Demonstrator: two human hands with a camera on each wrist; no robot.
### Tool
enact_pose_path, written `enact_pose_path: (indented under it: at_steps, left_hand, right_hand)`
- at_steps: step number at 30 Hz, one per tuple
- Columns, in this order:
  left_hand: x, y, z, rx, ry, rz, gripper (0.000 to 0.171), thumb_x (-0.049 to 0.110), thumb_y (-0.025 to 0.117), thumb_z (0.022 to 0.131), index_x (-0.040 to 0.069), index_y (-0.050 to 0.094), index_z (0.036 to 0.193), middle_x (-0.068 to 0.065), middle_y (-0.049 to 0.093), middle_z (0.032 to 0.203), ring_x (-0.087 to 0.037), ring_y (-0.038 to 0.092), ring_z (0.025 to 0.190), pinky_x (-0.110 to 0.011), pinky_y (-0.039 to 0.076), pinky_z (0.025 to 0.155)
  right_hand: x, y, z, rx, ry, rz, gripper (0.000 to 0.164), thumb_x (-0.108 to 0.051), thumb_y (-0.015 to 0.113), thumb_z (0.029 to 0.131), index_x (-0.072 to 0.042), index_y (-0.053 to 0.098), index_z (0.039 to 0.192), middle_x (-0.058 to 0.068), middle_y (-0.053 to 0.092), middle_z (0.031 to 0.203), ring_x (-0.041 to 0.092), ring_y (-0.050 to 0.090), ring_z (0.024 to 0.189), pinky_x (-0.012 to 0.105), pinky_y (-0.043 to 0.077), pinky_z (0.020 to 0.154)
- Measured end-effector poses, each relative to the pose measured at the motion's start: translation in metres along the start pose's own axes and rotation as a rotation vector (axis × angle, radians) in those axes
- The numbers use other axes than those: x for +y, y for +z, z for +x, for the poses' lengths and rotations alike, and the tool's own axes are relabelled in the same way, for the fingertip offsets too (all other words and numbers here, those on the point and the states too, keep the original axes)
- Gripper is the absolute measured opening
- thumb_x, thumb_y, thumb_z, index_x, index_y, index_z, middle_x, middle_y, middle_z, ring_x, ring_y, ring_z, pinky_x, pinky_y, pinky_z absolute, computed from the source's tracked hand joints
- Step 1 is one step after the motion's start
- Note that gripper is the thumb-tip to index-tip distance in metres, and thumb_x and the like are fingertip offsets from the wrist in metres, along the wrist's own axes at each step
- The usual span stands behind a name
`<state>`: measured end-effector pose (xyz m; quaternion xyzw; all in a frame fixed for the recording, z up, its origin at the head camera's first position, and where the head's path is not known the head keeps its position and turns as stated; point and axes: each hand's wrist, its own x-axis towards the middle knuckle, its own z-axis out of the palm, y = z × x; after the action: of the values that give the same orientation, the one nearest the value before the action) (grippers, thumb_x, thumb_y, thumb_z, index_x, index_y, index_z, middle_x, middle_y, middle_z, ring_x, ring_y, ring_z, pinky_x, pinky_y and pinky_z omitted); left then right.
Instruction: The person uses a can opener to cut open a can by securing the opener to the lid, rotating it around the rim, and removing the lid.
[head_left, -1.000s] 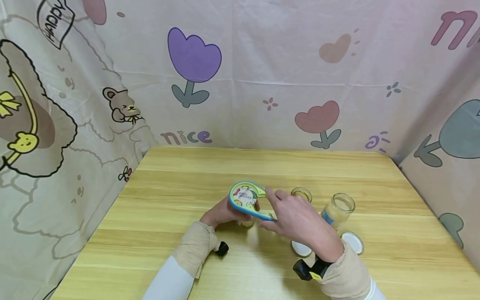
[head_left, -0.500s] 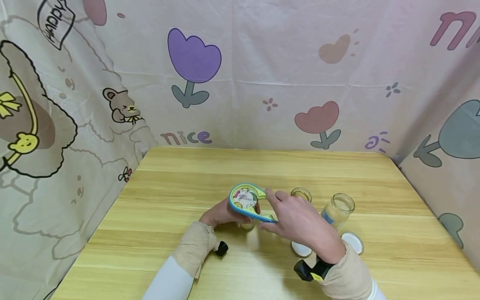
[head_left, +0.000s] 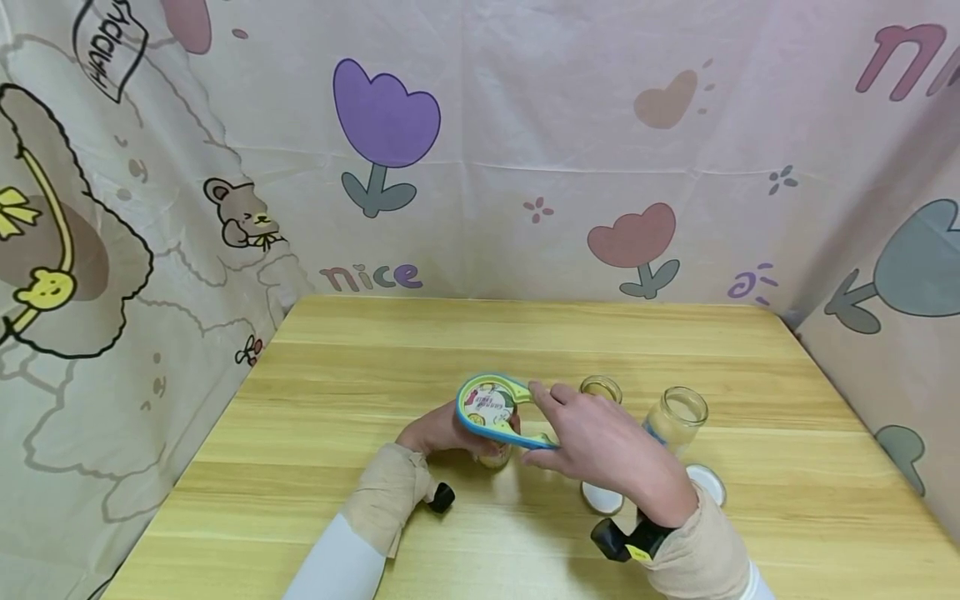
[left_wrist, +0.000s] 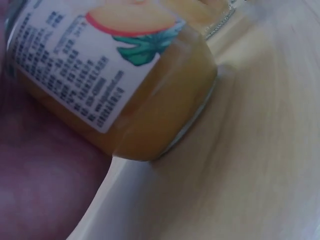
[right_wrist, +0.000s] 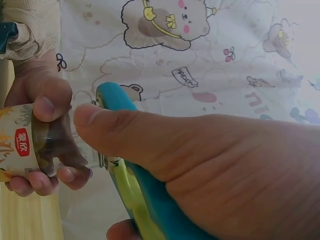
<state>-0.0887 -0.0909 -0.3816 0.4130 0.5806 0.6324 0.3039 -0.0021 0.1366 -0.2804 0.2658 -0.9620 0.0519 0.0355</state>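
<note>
My left hand (head_left: 433,429) grips a glass jar (left_wrist: 165,117) filled with orange-yellow contents. Its paper label, with a peach slice and leaf printed on it, fills much of the left wrist view. A blue and green jar opener (head_left: 542,442) loops around the jar's printed lid (head_left: 486,403). My right hand (head_left: 603,433) holds the opener's two handles, thumb along one side and fingers at the other. In the right wrist view the teal opener (right_wrist: 167,212) sits at the jar's neck, and my left fingers (right_wrist: 45,182) wrap the labelled glass.
An uncapped glass jar (head_left: 678,417) with pale yellow contents stands right of my right hand. Behind that hand another uncapped jar (head_left: 602,387) is partly hidden. Two white-lined lids lie nearer me, one lid (head_left: 602,498) under the right wrist and one lid (head_left: 708,482) farther right.
The opener and lid have come slightly lower and nearer to me, and the lid's print has turned a little. More of the jar's glass shows under my left hand.
</note>
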Motion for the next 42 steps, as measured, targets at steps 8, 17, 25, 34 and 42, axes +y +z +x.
enact_pose_path:
  at_steps: [8,17,25,34,42]
  left_hand:
    - [0.002,0.001,0.000,-0.050,-0.016,-0.020,0.055,-0.006,0.074,0.080,-0.017,0.044,0.125,-0.017,0.064,0.115,-0.006,0.061,0.107,-0.023,0.046,0.101]
    - [0.002,0.003,-0.001,-0.042,-0.068,-0.024,0.056,-0.006,0.075,0.079,-0.013,0.046,0.126,0.008,0.067,0.114,-0.005,0.060,0.107,-0.023,0.044,0.101]
    - [0.006,0.004,-0.001,-0.056,-0.109,0.000,0.057,-0.004,0.078,0.078,-0.009,0.047,0.127,0.012,0.065,0.114,-0.005,0.057,0.104,-0.024,0.043,0.101]
    - [0.005,0.004,-0.001,-0.067,-0.104,0.010,0.057,-0.005,0.077,0.079,-0.013,0.046,0.127,0.013,0.065,0.113,-0.005,0.057,0.102,-0.024,0.044,0.099]
    - [0.007,0.004,0.000,-0.100,-0.081,0.019,0.055,-0.004,0.076,0.080,-0.014,0.046,0.125,0.014,0.064,0.113,-0.005,0.056,0.100,-0.023,0.044,0.098]
  right_hand:
    - [0.000,-0.003,-0.003,-0.029,0.004,0.031,0.083,-0.058,0.076,0.076,-0.009,0.052,0.139,0.002,0.066,0.105,0.012,0.057,0.065,0.031,0.051,0.059]
    - [0.002,-0.007,-0.004,-0.076,0.038,0.052,0.086,-0.058,0.075,0.077,-0.011,0.049,0.143,0.002,0.065,0.116,0.014,0.060,0.070,0.034,0.052,0.064]
    - [0.005,-0.010,-0.007,-0.072,-0.004,0.054,0.086,-0.059,0.076,0.075,-0.012,0.051,0.141,-0.002,0.063,0.104,0.009,0.049,0.065,0.027,0.044,0.058]
    - [0.006,-0.011,-0.007,-0.059,-0.029,0.037,0.086,-0.060,0.076,0.075,-0.011,0.052,0.141,-0.002,0.064,0.104,0.008,0.048,0.063,0.027,0.044,0.057]
    - [0.009,-0.011,-0.008,-0.026,-0.066,0.023,0.085,-0.063,0.074,0.075,-0.011,0.053,0.140,-0.002,0.066,0.105,0.006,0.046,0.060,0.029,0.047,0.058]
